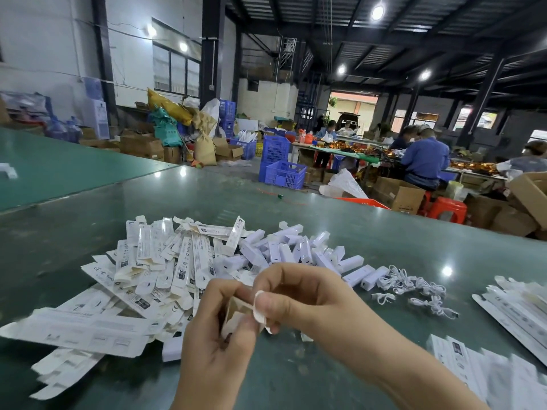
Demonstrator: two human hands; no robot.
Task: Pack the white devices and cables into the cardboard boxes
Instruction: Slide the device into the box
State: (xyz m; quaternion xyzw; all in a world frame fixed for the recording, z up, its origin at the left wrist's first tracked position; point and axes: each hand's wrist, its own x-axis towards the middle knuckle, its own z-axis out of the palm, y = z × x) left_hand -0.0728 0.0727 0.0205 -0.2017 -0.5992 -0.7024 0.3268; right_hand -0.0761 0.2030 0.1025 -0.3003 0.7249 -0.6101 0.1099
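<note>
Green tabletop (384,232) stretches under both hands in a busy warehouse, with other workers at benches well behind. Left hand (219,329) and right hand (299,294) meet over the near edge, fingers curled and pinching one small box (239,312) between them, its brown inside and a white flap showing. Whether a device is in it I cannot tell. Pulled too hard, the thin flap could crease or tear; a loose pinch could drop the box into the flat boxes (154,276) heaped left of the hands. Devices (296,250), glossy white and oblong, lie just beyond the hands; cables (414,288), bundled white loops, sit to the right.
</note>
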